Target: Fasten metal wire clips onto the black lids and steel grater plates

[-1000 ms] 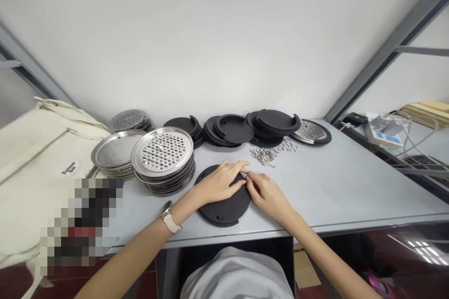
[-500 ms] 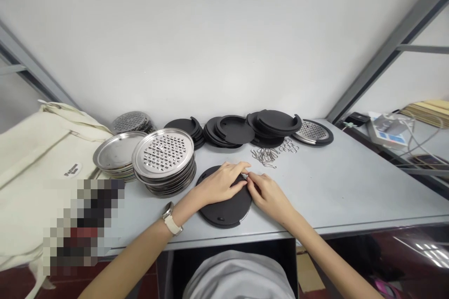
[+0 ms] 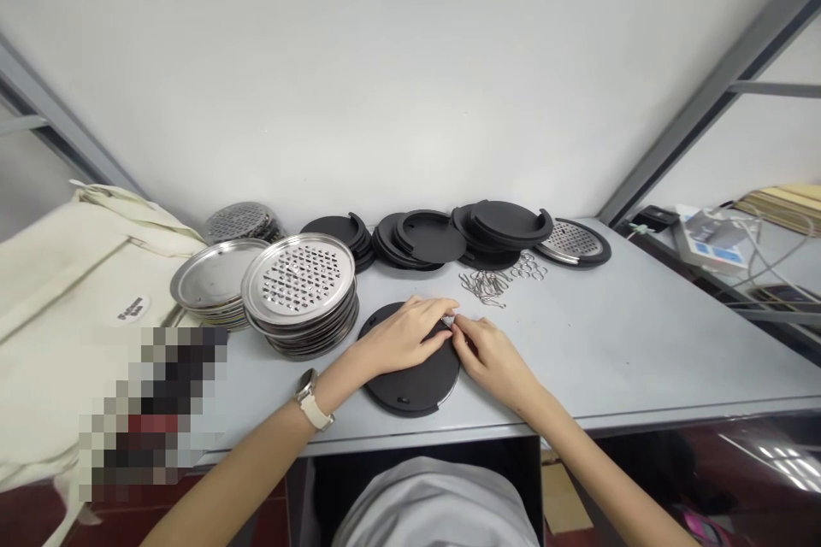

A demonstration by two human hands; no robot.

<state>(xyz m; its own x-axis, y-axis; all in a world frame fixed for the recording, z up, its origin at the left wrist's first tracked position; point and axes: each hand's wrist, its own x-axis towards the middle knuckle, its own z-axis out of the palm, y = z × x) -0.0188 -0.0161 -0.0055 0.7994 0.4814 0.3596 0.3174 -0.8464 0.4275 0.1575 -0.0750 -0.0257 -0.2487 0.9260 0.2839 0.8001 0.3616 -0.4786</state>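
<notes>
A round black disc (image 3: 410, 389) lies on the table in front of me, with a shiny metal edge showing at its right side. My left hand (image 3: 407, 333) rests over the disc, thumb and fingers closing on its far right rim. Right beside it, my right hand (image 3: 487, 352) pinches at the same rim, fingertips nearly meeting the left ones. Between the fingertips a small shiny bit (image 3: 447, 320) shows; its kind is mostly hidden. Beyond the hands lie a heap of small metal hooks (image 3: 486, 286) and several metal rings (image 3: 529, 267).
Stacked metal grater discs (image 3: 300, 282) and plain metal plates (image 3: 218, 278) stand to the left. Along the wall sit black discs (image 3: 429, 238) in piles, and a grater disc in a black holder (image 3: 574, 241). A cream bag (image 3: 70, 291) lies at far left.
Both hands stay at the same rim of the disc, with only a slight shift at the fingertips. Nothing else has visibly moved.
</notes>
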